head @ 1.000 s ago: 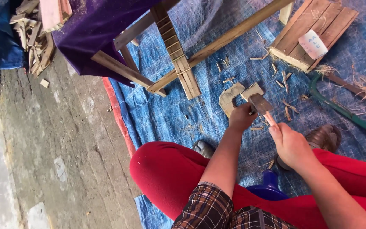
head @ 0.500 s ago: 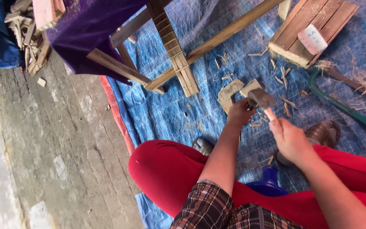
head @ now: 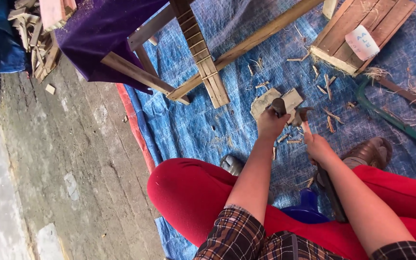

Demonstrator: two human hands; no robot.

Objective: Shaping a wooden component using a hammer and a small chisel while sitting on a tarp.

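Note:
My left hand [head: 269, 124] is closed around a short dark rod-like tool [head: 279, 106], standing it on a flat pale wood piece [head: 265, 102] that lies on the blue tarp [head: 193, 120]. My right hand [head: 318, 145] grips the handle of a hammer [head: 303, 115]. The hammer's dark head sits right beside the top of the rod. A second flat wood piece [head: 293, 97] lies just behind the tools. Both forearms reach out over my red-trousered legs [head: 193, 192].
A wooden frame [head: 246, 41] draped with purple cloth [head: 102, 33] stands ahead. A slatted board [head: 362, 29] with a white label, a green curved tool [head: 391, 120], a brown shoe [head: 369, 151], wood chips and a scrap pile [head: 37, 38] surround me. Concrete floor [head: 63, 159] lies left.
My right hand has drawn in toward the left hand, bringing the hammer head close to the rod. The left hand has stayed on the wood piece.

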